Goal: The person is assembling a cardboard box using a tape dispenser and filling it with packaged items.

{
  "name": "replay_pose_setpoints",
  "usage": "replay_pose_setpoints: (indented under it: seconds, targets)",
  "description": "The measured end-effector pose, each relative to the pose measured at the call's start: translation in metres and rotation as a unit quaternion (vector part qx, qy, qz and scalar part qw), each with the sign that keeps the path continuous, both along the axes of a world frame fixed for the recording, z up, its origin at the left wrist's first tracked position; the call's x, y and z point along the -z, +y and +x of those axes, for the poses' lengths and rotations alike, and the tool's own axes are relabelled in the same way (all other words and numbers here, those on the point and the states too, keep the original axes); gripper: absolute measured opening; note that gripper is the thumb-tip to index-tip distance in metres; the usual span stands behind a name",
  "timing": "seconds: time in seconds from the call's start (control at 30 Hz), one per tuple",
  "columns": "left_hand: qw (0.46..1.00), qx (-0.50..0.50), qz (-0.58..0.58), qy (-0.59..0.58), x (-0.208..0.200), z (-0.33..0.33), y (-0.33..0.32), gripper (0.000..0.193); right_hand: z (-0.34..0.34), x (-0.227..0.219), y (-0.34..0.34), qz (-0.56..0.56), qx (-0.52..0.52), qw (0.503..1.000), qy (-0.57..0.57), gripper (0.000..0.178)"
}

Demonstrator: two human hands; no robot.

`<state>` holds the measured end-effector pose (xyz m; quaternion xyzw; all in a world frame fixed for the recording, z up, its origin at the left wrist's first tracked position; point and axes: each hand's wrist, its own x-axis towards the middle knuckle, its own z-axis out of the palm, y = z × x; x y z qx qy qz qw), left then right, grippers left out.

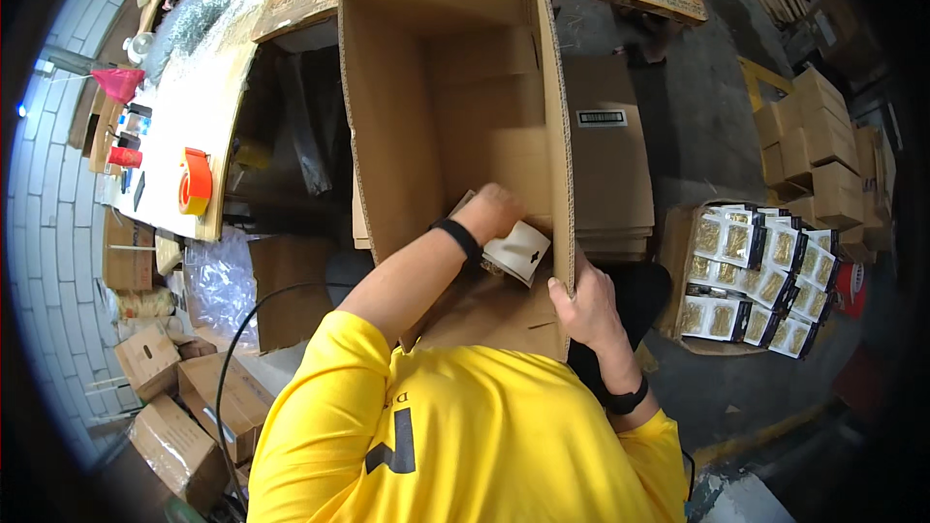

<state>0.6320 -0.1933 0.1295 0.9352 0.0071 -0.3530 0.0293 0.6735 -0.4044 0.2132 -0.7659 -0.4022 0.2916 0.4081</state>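
A tall open cardboard box [484, 102] stands right in front of me. My left hand [492, 213] reaches inside it, closed over white packets [518, 250] near the bottom; its fingertips are hidden. One packet tilts out below the hand, showing a black cut-out shape. My right hand [586, 305] clasps the box's right wall at the near end, thumb on the inner side and fingers outside.
On the right, a carton holds several white-and-black packets with gold contents [722, 237]. Flat cardboard [605, 165] is stacked behind the box. A tape roll [194, 181] stands on the left table [189, 131]. Cartons [218, 397] lie lower left; a cable [225, 378] runs beside them.
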Motion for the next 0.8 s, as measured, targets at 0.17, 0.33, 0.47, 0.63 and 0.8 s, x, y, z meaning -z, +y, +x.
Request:
replay_pose_setpoints:
  seconds: [0.17,0.33,0.47,0.63,0.8]
  targets:
    - [0.991,0.068,0.0,-0.118,0.066,-0.049,-0.003,0.056,0.001,0.0,-0.002,-0.018,0.007,1.0,0.014,0.06]
    - [0.997,0.072,-0.003,0.001,0.036,-0.036,0.0,0.055,-0.004,-0.004,0.001,0.007,0.029,0.999,0.026,0.058]
    - [0.976,-0.074,-0.155,0.131,-0.007,-0.007,-0.005,0.032,-0.001,0.003,-0.003,0.011,0.033,0.999,0.012,0.059]
    - [0.987,-0.053,-0.105,0.111,0.018,-0.04,0.012,0.031,-0.004,0.003,-0.004,0.023,0.044,0.999,0.014,0.059]
    - [0.992,-0.008,-0.069,0.104,0.031,-0.066,-0.011,0.03,-0.006,0.001,-0.002,0.016,0.037,0.999,0.007,0.059]
